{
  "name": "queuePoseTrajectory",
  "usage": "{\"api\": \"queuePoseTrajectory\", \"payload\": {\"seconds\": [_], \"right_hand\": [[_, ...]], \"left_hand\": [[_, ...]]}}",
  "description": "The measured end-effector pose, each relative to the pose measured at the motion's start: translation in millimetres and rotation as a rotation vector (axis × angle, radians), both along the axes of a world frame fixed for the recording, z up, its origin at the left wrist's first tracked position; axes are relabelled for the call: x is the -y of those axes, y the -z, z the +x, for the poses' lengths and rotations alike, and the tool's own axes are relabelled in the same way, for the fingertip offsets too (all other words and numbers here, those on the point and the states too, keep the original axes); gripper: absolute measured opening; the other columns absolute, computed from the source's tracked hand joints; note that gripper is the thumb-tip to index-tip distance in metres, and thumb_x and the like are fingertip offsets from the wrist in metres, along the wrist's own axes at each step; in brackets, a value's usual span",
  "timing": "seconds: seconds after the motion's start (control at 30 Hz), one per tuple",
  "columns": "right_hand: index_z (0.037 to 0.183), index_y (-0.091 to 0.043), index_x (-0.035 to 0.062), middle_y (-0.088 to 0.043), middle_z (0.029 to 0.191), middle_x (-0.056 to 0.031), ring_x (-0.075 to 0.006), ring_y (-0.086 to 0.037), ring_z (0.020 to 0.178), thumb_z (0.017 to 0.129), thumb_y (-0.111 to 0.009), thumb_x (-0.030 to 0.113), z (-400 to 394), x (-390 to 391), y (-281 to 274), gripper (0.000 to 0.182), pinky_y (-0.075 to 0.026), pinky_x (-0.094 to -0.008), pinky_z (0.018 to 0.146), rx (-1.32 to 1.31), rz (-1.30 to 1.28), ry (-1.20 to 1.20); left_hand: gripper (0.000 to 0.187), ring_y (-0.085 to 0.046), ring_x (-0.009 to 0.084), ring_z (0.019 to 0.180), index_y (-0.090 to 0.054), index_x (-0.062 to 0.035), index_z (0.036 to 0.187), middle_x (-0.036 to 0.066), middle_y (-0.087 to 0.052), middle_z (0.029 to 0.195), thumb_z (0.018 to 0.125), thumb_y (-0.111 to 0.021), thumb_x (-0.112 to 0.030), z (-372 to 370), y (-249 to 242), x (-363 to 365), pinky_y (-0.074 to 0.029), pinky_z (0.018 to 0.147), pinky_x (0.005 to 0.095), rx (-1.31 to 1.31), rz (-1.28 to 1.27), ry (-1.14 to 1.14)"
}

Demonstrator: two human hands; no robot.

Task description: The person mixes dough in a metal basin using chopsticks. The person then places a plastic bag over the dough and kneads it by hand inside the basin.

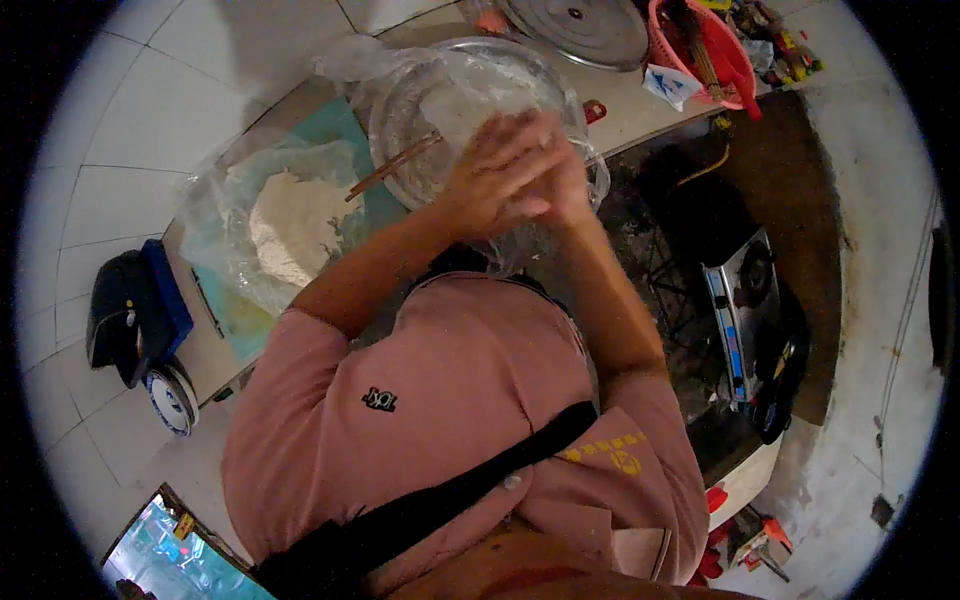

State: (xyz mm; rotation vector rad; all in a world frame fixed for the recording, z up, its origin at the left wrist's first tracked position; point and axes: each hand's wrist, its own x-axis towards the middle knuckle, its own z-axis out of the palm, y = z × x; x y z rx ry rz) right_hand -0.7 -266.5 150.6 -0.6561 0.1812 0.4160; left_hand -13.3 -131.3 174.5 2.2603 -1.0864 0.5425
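My left hand (495, 165) and my right hand (560, 175) are pressed together above the near right part of a round metal basin (385, 125). The left fingers lie across the right hand, slightly blurred, and both hands look closed. Whatever is between the palms is hidden. Clear plastic film (470, 85) covers much of the basin, and its inside looks whitish. A pair of brown chopsticks (385, 172) leans over the basin's left rim. Left of it, a heap of white flour (290, 225) sits in an opened plastic bag on a teal board (350, 130).
A metal lid (580, 30) lies behind the basin, with a pink basket (735, 60) to its right. A gas stove (740, 310) stands at the right beside a dark area. At left are a dark blue object (130, 310) and a stacked plate (172, 400).
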Motion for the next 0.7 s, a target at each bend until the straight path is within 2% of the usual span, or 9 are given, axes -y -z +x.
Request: {"api": "queuePoseTrajectory", "payload": {"seconds": [0.1,0.13,0.17,0.23,0.33,0.43,0.53,0.63,0.7], "right_hand": [[0.122,-0.04,0.0051,-0.051,0.106,-0.0087,-0.0278,-0.043,0.108,0.086,-0.039,0.04,12.8,7.2,23.7,0.05,-0.025,-0.0469,0.096,-0.096,0.527,-0.167],[0.121,-0.041,0.0056,-0.051,0.11,-0.0101,-0.0276,-0.043,0.11,0.085,-0.041,0.041,-0.8,-6.2,-53.2,0.05,-0.027,-0.0444,0.095,0.013,0.227,0.05],[0.121,-0.041,0.0055,-0.051,0.112,-0.0106,-0.0275,-0.042,0.111,0.085,-0.041,0.041,-1.2,-5.9,-90.1,0.051,-0.028,-0.0445,0.095,0.132,0.305,0.057],[0.122,-0.041,0.0054,-0.049,0.116,-0.0114,-0.0273,-0.041,0.114,0.085,-0.041,0.042,-1.5,-4.3,-127.3,0.052,-0.028,-0.0446,0.094,0.374,0.464,0.068],[0.122,-0.041,0.0062,-0.035,0.13,-0.016,-0.0323,-0.033,0.12,0.086,-0.038,0.043,26.9,-18.1,-60.7,0.051,-0.027,-0.0435,0.099,0.333,1.046,-0.581],[0.121,-0.042,0.0041,-0.041,0.126,-0.0158,-0.0302,-0.039,0.116,0.087,-0.039,0.04,28.3,-8.6,-12.2,0.049,-0.031,-0.0396,0.095,0.038,0.48,-0.259],[0.116,-0.047,0.0028,-0.049,0.117,-0.0124,-0.026,-0.047,0.106,0.087,-0.043,0.033,34.7,35.7,1.8,0.042,-0.036,-0.0342,0.09,0.126,-0.418,-0.134],[0.109,-0.052,0.0031,-0.054,0.109,-0.0066,-0.0182,-0.051,0.097,0.077,-0.049,0.017,36.6,84.4,-82.1,0.035,-0.037,-0.0298,0.086,0.83,-1.487,0.195],[0.106,-0.052,-0.0034,-0.052,0.11,-0.016,-0.0252,-0.051,0.098,0.077,-0.046,0.011,26.5,89.6,-173.2,0.032,-0.034,-0.034,0.094,0.864,-0.707,0.354]], "left_hand": [[0.047,-0.039,0.0293,0.113,-0.042,-0.0037,0.119,0.017,-0.043,0.121,0.082,-0.046,-0.033,41.6,91.4,-11.4,-0.03,0.095,0.0408,-0.768,-0.528,0.064],[0.045,-0.041,0.0268,0.112,-0.042,-0.0045,0.118,0.015,-0.043,0.121,0.083,-0.045,-0.032,66.0,128.9,-22.5,-0.031,0.094,0.0398,-0.939,-0.658,0.1],[0.043,-0.042,0.0243,0.111,-0.042,-0.0052,0.118,0.014,-0.044,0.12,0.084,-0.044,-0.031,89.7,165.5,-33.4,-0.032,0.093,0.0388,-1.098,-0.792,0.118],[0.043,-0.043,0.0222,0.109,-0.043,-0.004,0.117,0.013,-0.045,0.119,0.085,-0.041,-0.033,70.9,86.7,-39.8,-0.033,0.093,0.0379,-1.3,-1.12,0.08],[0.046,-0.044,0.0214,0.108,-0.045,-0.0017,0.114,0.013,-0.047,0.117,0.085,-0.039,-0.036,65.9,39.5,-36.1,-0.033,0.093,0.0397,-1.643,-1.381,0.361],[0.05,-0.045,0.0212,0.106,-0.047,0.0007,0.111,0.014,-0.049,0.114,0.084,-0.037,-0.04,69.8,12.4,-28.2,-0.033,0.092,0.0424,-1.971,-1.556,0.811],[0.041,-0.048,0.0246,0.099,-0.052,-0.001,0.101,0.014,-0.053,0.106,0.084,-0.038,-0.035,69.8,-54.6,-85.3,-0.037,0.088,0.0398,-1.526,-1.726,0.656],[0.032,-0.052,0.0231,0.097,-0.054,-0.0036,0.099,0.009,-0.055,0.108,0.085,-0.038,-0.027,71.5,-59.0,-137.2,-0.036,0.09,0.0347,-1.141,-1.629,0.444],[0.028,-0.053,0.0221,0.097,-0.053,-0.0038,0.1,0.008,-0.055,0.11,0.085,-0.038,-0.022,68.0,-51.8,-156.4,-0.035,0.092,0.0332,-1.066,-1.564,0.382]]}}
